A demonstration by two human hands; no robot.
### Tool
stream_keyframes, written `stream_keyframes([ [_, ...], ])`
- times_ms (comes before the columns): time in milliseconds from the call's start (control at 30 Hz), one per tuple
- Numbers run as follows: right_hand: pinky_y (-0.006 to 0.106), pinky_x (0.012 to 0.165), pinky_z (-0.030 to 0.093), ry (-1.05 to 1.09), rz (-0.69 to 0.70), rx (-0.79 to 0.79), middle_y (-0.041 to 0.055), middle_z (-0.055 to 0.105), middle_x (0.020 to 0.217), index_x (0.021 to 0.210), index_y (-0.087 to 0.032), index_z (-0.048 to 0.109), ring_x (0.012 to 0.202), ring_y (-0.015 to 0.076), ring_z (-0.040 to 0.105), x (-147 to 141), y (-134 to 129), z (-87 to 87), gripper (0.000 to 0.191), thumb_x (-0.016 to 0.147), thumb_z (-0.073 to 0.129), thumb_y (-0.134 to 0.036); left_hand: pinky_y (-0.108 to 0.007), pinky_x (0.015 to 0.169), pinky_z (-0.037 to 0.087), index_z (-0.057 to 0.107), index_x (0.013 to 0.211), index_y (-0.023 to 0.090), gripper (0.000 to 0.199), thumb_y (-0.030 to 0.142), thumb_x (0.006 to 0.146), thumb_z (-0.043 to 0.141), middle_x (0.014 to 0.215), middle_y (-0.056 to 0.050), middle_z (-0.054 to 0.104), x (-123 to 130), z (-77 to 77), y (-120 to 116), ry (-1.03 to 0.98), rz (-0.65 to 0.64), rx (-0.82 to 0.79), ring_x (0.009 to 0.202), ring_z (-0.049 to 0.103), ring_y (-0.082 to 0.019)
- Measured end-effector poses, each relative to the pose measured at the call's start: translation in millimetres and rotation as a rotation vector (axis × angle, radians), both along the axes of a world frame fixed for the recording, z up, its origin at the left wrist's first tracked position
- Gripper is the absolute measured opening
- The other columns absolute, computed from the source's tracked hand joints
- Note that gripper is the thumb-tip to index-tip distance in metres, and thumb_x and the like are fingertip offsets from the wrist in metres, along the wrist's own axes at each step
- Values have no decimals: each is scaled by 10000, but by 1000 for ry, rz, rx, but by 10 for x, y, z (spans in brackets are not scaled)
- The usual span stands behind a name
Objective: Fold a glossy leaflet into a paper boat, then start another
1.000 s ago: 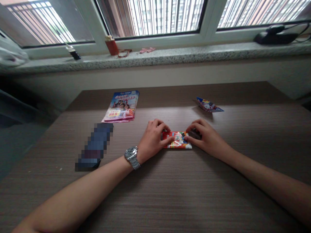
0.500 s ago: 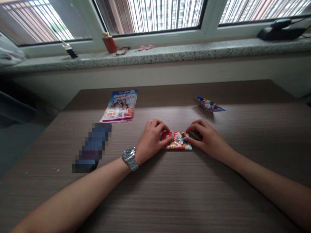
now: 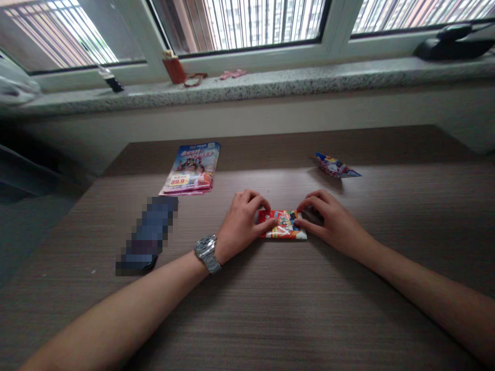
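A small folded red printed paper [image 3: 285, 228] lies flat on the brown table [image 3: 247, 309]. My left hand [image 3: 243, 219], with a metal watch on the wrist, grips its left end, thumb on top and fingers at the far edge. At the right end, my right hand [image 3: 327, 215] holds the paper between thumb and fingertips in the same way. Behind and to the right stands a folded paper piece [image 3: 335, 166] with pointed ends, touched by neither hand.
A stack of colourful flyers [image 3: 195, 167] lies at the back left, with a blurred-out dark phone-like object [image 3: 150, 232] nearer. On the stone windowsill [image 3: 278, 86] are a red container [image 3: 175, 69], a pink item [image 3: 232, 74] and a black device [image 3: 452, 45].
The view has shifted very slightly. Both hands keep their hold on the red paper, with no clear movement.
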State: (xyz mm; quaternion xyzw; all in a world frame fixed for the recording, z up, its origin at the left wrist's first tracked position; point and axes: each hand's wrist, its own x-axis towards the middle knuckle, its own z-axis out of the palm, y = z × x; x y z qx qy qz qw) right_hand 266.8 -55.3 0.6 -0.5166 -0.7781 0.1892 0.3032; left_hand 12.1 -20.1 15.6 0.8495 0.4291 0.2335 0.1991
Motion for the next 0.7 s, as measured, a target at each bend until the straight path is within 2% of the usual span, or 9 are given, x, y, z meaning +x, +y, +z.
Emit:
stream_keyframes([
  [700, 430, 872, 510, 3, -2, -16, 84, 580, 1055, 993, -224, 665, 987, 263, 592, 2, 4, -2, 148, 899, 726, -320, -409, 1001, 454, 676, 1038, 214, 264, 417, 891, 757, 1116, -54, 596, -16, -18, 5, 8, -10, 23, 1103, 522, -244],
])
